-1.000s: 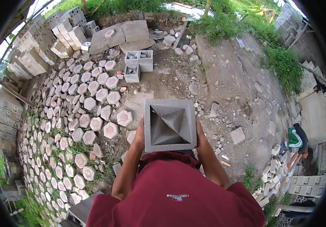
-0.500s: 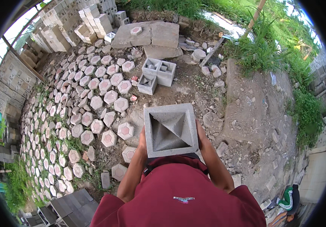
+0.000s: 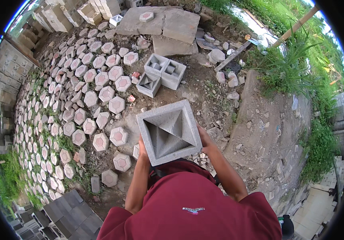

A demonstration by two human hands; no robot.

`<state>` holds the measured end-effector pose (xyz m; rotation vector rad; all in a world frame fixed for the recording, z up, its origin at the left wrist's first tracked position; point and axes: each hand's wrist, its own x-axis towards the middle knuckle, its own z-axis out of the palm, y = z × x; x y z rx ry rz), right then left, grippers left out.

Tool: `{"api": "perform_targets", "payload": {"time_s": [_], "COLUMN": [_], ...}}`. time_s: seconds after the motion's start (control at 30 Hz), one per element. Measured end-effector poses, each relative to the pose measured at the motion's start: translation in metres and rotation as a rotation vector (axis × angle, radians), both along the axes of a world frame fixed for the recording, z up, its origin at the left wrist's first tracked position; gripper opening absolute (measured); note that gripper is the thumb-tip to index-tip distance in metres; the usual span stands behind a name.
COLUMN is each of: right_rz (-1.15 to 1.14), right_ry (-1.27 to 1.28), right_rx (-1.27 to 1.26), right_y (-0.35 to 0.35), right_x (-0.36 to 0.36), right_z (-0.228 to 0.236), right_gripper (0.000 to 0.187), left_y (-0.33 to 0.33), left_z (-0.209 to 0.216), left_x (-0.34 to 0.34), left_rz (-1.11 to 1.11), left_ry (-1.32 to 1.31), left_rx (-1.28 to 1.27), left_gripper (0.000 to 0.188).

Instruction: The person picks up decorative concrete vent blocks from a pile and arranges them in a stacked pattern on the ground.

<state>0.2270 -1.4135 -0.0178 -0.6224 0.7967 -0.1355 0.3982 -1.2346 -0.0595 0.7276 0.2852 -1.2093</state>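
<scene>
Between my two hands I hold a square grey concrete block (image 3: 171,134) in front of my body. Its face is hollowed, with a slanting ridge running corner to corner inside a thick square rim. My left hand (image 3: 143,149) grips the left side and my right hand (image 3: 205,140) the right side; most fingers are hidden behind the block. Ahead of it on the ground stand three similar patterned blocks: a nearer one (image 3: 148,84), one at the back (image 3: 156,63) and one on the right (image 3: 174,74), set close together.
Many hexagonal pavers (image 3: 118,136) with pinkish centres cover the ground on the left. A cracked concrete slab (image 3: 158,24) lies at the back. Weeds (image 3: 300,72) and a leaning pole (image 3: 296,27) stand at right. Dark grey blocks (image 3: 70,214) are stacked at lower left.
The view has turned and shifted. The block in my hands is now tilted, its right side raised, and sits a little further left and higher. Both hands keep their hold.
</scene>
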Motion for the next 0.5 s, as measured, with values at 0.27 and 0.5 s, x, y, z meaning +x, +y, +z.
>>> {"api": "perform_targets", "payload": {"time_s": [0.27,0.5], "right_rz": [0.096,0.214], "right_ry": [0.206,0.348], "right_rx": [0.014,0.109], "right_y": [-0.151,-0.232], "right_x": [0.096,0.17], "right_z": [-0.033,-0.116], "right_gripper": [0.059,0.049], "left_y": [-0.12,-0.173], "left_z": [-0.075,-0.177], "left_x": [0.056,0.075], "left_rz": [0.149,0.284], "left_ry": [0.093,-0.209], "left_rx": [0.191,0.162], "left_gripper": [0.068,0.06]}}
